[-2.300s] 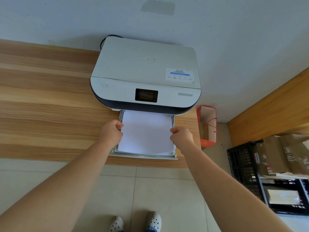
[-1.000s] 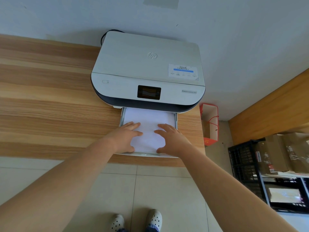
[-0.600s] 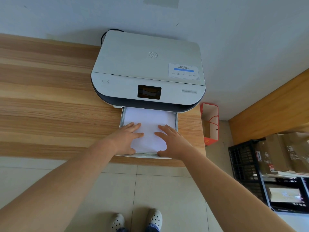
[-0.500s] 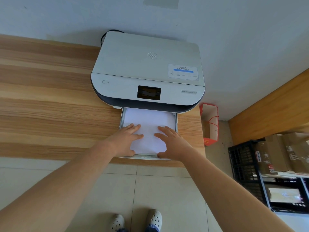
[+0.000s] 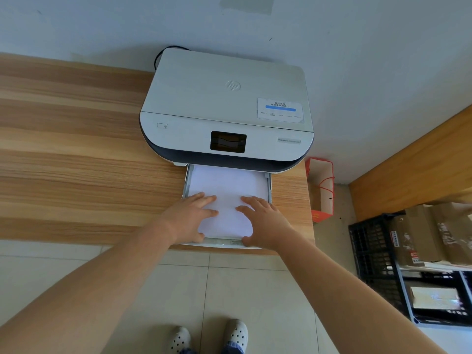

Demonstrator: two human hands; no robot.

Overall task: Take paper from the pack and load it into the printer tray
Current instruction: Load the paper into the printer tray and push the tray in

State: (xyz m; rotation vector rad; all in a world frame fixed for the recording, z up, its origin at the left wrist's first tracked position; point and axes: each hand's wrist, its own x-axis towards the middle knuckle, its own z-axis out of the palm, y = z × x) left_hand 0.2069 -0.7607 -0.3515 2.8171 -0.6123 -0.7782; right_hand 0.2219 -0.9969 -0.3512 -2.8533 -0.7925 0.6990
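Left hand (image 5: 190,217) and right hand (image 5: 263,221) lay flat, fingers spread, pressing paper (image 5: 226,190) in pulled-out tray (image 5: 268,186) under printer (image 5: 224,111). Risk: uneven push could skew or buckle sheets; tray overhung tabletop (image 5: 76,162) edge, so hard press might tip it.

Soft, even daylight fills a sharp picture, the printer (image 5: 227,111) casting a faint shadow on the wall (image 5: 357,47) behind it, a dim glare on its screen (image 5: 228,142), and wide-angle bending stretching the edges.
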